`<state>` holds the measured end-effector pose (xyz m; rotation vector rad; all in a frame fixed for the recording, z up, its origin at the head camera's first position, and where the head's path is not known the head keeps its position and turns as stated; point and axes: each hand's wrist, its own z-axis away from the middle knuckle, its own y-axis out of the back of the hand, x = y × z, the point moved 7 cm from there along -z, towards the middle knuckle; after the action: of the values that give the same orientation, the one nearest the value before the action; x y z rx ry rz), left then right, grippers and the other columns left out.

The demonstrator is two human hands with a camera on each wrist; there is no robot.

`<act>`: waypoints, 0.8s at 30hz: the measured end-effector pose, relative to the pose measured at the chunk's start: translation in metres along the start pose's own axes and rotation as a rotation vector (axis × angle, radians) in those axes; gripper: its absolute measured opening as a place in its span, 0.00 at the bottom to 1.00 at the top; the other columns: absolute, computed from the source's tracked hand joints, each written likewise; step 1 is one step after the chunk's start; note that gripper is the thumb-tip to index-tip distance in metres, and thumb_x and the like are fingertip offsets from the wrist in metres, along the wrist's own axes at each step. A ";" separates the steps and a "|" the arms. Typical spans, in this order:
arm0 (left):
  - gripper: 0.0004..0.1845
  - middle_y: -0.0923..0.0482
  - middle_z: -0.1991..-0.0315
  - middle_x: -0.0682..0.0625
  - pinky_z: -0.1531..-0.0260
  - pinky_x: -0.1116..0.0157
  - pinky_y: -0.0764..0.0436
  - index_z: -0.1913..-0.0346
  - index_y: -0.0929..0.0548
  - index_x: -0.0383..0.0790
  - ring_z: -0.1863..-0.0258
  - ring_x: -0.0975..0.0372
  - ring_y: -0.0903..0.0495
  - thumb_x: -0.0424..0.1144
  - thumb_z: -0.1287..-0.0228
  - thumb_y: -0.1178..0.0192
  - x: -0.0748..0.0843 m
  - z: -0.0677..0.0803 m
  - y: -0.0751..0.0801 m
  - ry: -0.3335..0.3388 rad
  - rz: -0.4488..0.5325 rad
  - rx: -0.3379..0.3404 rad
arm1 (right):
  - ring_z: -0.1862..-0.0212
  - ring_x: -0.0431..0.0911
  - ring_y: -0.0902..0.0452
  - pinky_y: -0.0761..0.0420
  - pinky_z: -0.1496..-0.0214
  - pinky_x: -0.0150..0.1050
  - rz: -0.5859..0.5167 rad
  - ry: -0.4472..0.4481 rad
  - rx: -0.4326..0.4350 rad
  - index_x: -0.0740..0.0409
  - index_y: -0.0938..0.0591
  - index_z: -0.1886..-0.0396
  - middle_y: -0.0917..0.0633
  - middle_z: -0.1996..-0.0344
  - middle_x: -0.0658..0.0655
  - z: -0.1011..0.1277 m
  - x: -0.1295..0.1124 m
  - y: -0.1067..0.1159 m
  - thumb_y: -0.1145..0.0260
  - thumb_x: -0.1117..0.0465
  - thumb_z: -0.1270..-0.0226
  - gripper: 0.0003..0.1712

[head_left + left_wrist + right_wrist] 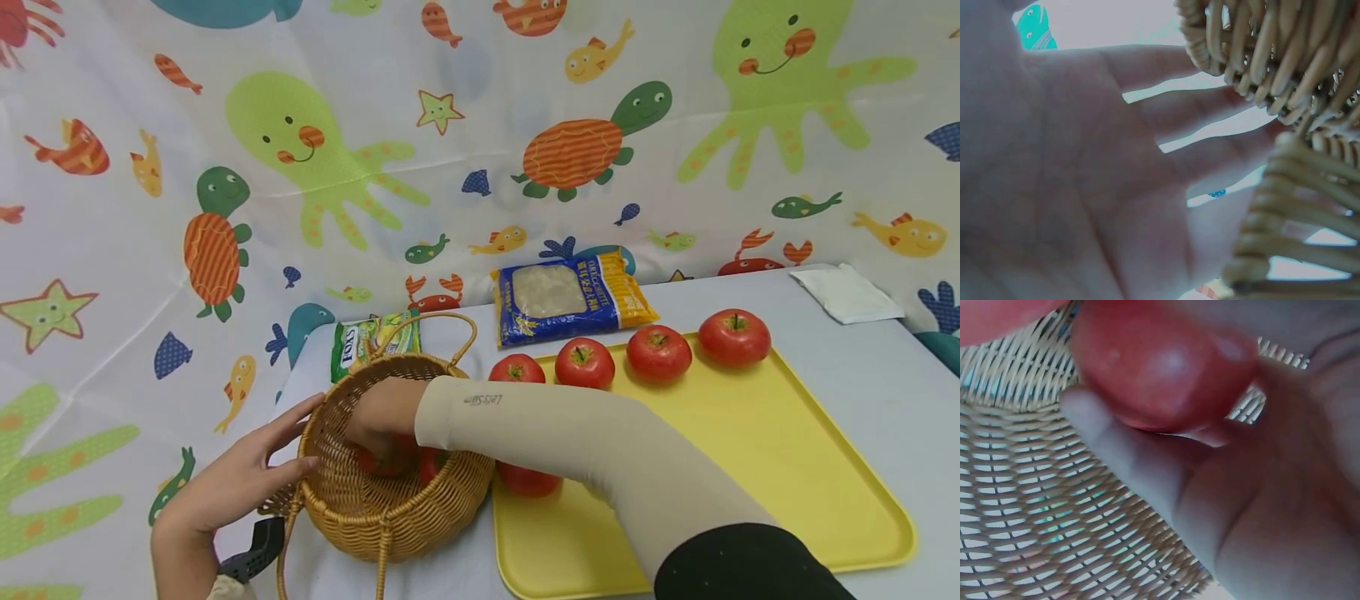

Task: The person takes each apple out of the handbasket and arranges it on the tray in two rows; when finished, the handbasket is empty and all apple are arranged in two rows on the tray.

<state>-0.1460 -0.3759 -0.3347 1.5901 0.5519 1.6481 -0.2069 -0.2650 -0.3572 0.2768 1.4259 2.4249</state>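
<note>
Fingers (1166, 115) of your left hand (236, 479) were straight and spread, pressed flat against the outer wall of the basket (390, 508) on its left side. Your right hand (382, 421) was down inside the basket, its fingers (1122, 450) curled round an apple (1160, 362); the right wrist view showed the fruit gripped just above the woven floor. Another red fruit (433, 462) lay in the basket beside it.

You worked at a pale grey table (862, 367). On it sat a yellow tray (750, 450), just right of the basket and touching it or nearly so. Four apples stood in a row along the tray's far edge (585, 362), and one more (528, 481) lay at its near left corner, partly under your sleeve (570, 433). Behind the basket lay a green sweets bag (360, 342); behind the tray, a blue-and-yellow packet (570, 296). A white pouch (847, 293) rested at the table's far right. A sheet (315, 142) printed with octopuses, turtles, fish and stars hung behind and to the left as a backdrop.
</note>
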 end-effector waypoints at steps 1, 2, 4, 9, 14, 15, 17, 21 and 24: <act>0.39 0.41 0.24 0.32 0.47 0.35 0.22 0.18 0.44 0.45 0.28 0.29 0.42 0.42 0.27 0.38 0.000 0.000 0.000 -0.002 -0.004 0.001 | 0.55 0.38 0.26 0.23 0.44 0.33 0.040 0.028 0.026 0.36 0.19 0.45 0.18 0.58 0.40 0.003 -0.002 0.000 0.29 0.44 0.34 0.19; 0.39 0.41 0.24 0.33 0.47 0.35 0.22 0.19 0.44 0.45 0.28 0.29 0.42 0.41 0.27 0.38 0.000 0.000 0.000 -0.003 -0.004 0.000 | 0.56 0.38 0.26 0.22 0.45 0.32 0.059 0.040 0.049 0.37 0.20 0.45 0.19 0.59 0.40 0.006 -0.002 0.000 0.30 0.43 0.33 0.19; 0.39 0.41 0.24 0.33 0.46 0.34 0.23 0.19 0.44 0.45 0.28 0.29 0.42 0.41 0.27 0.38 0.001 0.000 0.000 -0.007 -0.007 0.000 | 0.57 0.38 0.26 0.22 0.47 0.31 0.053 0.038 0.080 0.38 0.18 0.45 0.18 0.59 0.40 0.007 -0.003 0.000 0.29 0.45 0.33 0.19; 0.39 0.41 0.23 0.33 0.45 0.32 0.25 0.18 0.44 0.45 0.28 0.29 0.42 0.41 0.26 0.39 0.002 -0.001 0.001 -0.007 -0.006 -0.006 | 0.54 0.39 0.27 0.21 0.46 0.32 -0.021 -0.067 -0.006 0.35 0.18 0.44 0.18 0.57 0.40 -0.002 0.000 -0.004 0.28 0.50 0.34 0.19; 0.40 0.41 0.23 0.33 0.44 0.33 0.26 0.18 0.45 0.46 0.28 0.29 0.43 0.44 0.26 0.39 0.003 -0.001 0.000 -0.002 -0.006 -0.018 | 0.54 0.39 0.28 0.22 0.45 0.34 0.010 -0.035 -0.034 0.33 0.19 0.46 0.19 0.54 0.38 -0.007 -0.002 -0.005 0.29 0.52 0.33 0.17; 0.40 0.41 0.23 0.33 0.43 0.33 0.26 0.18 0.45 0.45 0.28 0.29 0.43 0.43 0.25 0.39 0.003 -0.001 0.000 -0.007 -0.003 -0.021 | 0.55 0.39 0.28 0.22 0.47 0.34 0.004 -0.030 -0.038 0.34 0.19 0.48 0.19 0.55 0.39 -0.006 -0.002 -0.003 0.29 0.51 0.34 0.15; 0.39 0.42 0.23 0.33 0.43 0.35 0.25 0.18 0.45 0.45 0.27 0.29 0.43 0.44 0.25 0.39 0.002 0.000 -0.001 -0.005 0.004 -0.025 | 0.56 0.40 0.27 0.21 0.52 0.35 -0.033 -0.025 -0.054 0.36 0.19 0.53 0.20 0.57 0.40 -0.004 0.000 0.002 0.27 0.51 0.36 0.14; 0.39 0.43 0.22 0.34 0.42 0.35 0.26 0.18 0.45 0.44 0.27 0.30 0.44 0.45 0.25 0.39 0.000 0.001 0.000 0.003 0.017 -0.026 | 0.52 0.38 0.27 0.22 0.53 0.33 -0.097 -0.003 -0.092 0.36 0.20 0.47 0.21 0.54 0.39 0.008 0.005 0.023 0.23 0.47 0.43 0.24; 0.39 0.43 0.22 0.35 0.41 0.36 0.26 0.19 0.44 0.43 0.27 0.30 0.43 0.45 0.25 0.39 0.000 0.002 0.001 0.004 0.005 -0.021 | 0.48 0.38 0.27 0.18 0.53 0.36 -0.176 0.055 -0.069 0.38 0.23 0.36 0.23 0.48 0.40 0.027 0.013 0.041 0.21 0.46 0.45 0.36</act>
<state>-0.1441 -0.3770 -0.3339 1.5750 0.5314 1.6556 -0.2172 -0.2567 -0.3079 0.0663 1.3253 2.3490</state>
